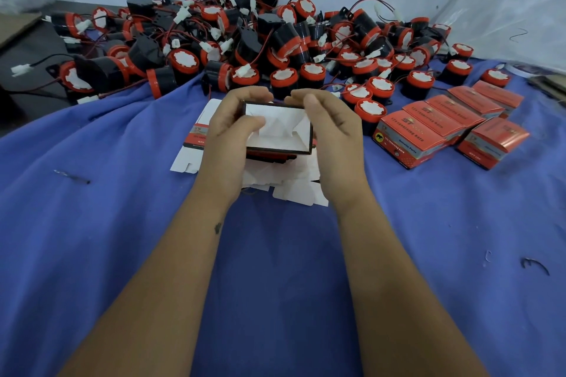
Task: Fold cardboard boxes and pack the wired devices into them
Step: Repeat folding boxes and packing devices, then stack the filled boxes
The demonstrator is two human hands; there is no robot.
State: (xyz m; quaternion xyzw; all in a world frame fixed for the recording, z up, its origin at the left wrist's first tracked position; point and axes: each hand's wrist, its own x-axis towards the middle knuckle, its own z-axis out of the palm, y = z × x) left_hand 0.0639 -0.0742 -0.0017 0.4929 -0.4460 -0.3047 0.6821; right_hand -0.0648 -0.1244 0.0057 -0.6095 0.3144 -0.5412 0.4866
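Gripped from both sides, a half-folded red-and-white cardboard box [280, 128] is held open-end up above a stack of flat white box blanks [284, 184] on the blue cloth-covered desk [122, 193]; the left hand [228, 138] and right hand [332, 135] are both curled around it. A heap of black-and-red wired devices [245, 40] lies behind, and closed red boxes [453, 122] are grouped to the right.
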